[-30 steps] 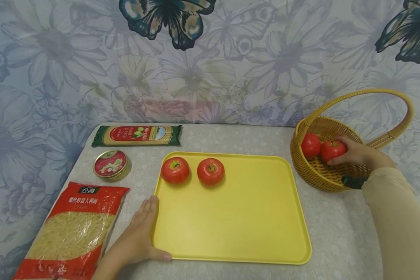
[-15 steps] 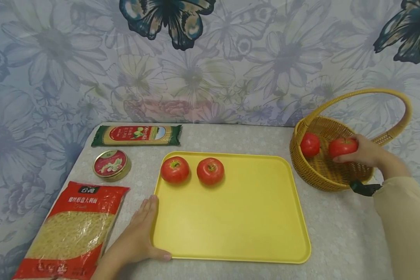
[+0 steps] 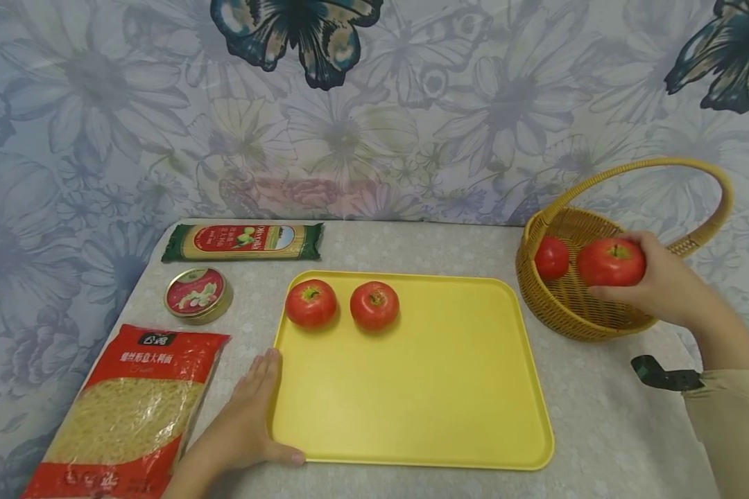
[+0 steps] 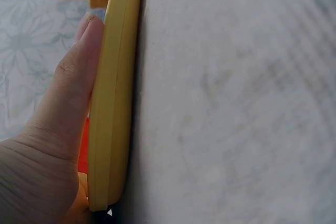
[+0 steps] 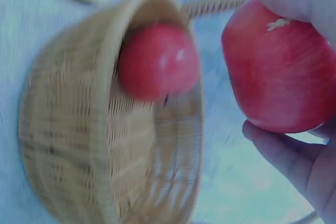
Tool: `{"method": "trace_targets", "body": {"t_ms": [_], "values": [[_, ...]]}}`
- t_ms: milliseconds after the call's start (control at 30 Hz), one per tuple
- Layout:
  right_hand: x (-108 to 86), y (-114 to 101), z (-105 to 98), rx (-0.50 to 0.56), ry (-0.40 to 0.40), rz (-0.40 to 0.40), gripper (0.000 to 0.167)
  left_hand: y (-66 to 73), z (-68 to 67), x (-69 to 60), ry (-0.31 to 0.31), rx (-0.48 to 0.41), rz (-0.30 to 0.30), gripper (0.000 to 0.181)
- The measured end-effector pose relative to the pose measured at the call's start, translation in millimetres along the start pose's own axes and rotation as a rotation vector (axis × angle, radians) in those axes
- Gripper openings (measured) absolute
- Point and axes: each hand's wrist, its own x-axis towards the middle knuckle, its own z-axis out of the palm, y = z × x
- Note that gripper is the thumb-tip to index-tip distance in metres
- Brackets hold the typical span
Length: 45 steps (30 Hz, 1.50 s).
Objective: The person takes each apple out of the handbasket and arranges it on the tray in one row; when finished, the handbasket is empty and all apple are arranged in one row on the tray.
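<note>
My right hand (image 3: 677, 284) grips a red tomato (image 3: 613, 262) over the wicker basket (image 3: 552, 312); in the right wrist view this tomato (image 5: 281, 72) is clear of the basket's rim. Another tomato (image 3: 552, 258) lies inside the basket, at its left side. Two tomatoes (image 3: 311, 303) (image 3: 374, 305) sit side by side at the back left of the yellow tray (image 3: 412, 388). At the tray's front left corner my left hand (image 3: 246, 416) rests with straight fingers along the edge and the thumb at the front rim.
Left of the tray lie a red bag of pasta (image 3: 131, 409), a round tin (image 3: 196, 294) and, behind it, a green and yellow pasta pack (image 3: 243, 241). The basket's tall handle (image 3: 661, 163) arches above it. A patterned cloth (image 3: 349, 138) hangs behind the table.
The right hand has lifted its tomato up off the basket's inside, and the forearm has shifted right. The left hand and the tray have stayed in place.
</note>
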Motion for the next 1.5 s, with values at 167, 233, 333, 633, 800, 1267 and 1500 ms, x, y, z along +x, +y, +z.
{"method": "trace_targets", "body": {"t_ms": [167, 233, 333, 633, 800, 1267, 1500], "values": [[-14.5, -34, 10, 0.058, 0.049, -0.063, 0.098, 0.8, -0.9, -0.6, -0.004, 0.002, -0.008, 0.166], [-17.4, -46, 18, 0.075, 0.062, -0.095, 0.096, 1.2, -1.1, -0.9, -0.005, -0.001, -0.008, 0.166], [-18.4, -61, 32, 0.082, 0.088, -0.159, 0.092, 2.1, -1.7, -1.6, -0.005, -0.005, -0.005, 0.166], [-4.0, -94, 82, 0.174, -0.007, -0.295, 0.091, 2.9, -2.0, -1.1, -0.003, 0.005, -0.007, 0.166], [9.6, -106, 111, 0.206, -0.09, -0.307, 0.09, 2.6, -1.8, -0.7, -0.003, 0.006, -0.005, 0.166], [38.7, -124, 169, 0.226, -0.208, -0.271, 0.096, 1.5, -1.3, -1.2, -0.006, 0.001, -0.002, 0.165], [43.5, -127, 181, 0.22, -0.22, -0.256, 0.097, 2.5, -3.2, -2.2, -0.006, -0.001, 0.006, 0.164]]}}
